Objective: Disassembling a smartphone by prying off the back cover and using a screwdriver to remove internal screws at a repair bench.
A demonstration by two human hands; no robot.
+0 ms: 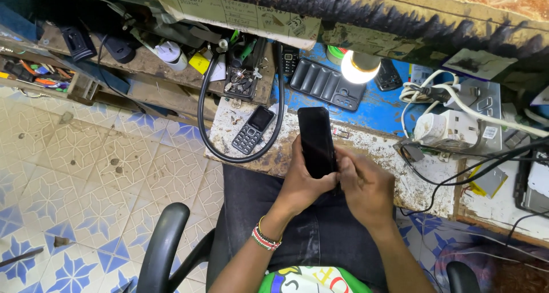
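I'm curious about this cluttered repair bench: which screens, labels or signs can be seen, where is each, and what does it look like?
Black slab smartphone: held in both hands, the left hand and the right hand; dark blank screen.
Small black keypad phone: lying on the worn white bench, dark screen, grey keys.
Second dark keypad phone: further back, upright.
Torn cardboard sheet: hanging from the shelf edge, beige, handwritten.
White sticker label: on the white plug adapter, rectangular.

A small phone repair workshop is shown by a worn, paint-chipped counter [377, 150] crowded with a keypad phone [253, 129], loose black cables [240, 121], a plug adapter [449, 127], a bare glowing bulb [359, 68], and tool-filled shelves [34, 70] above a patterned tile floor [86, 178].
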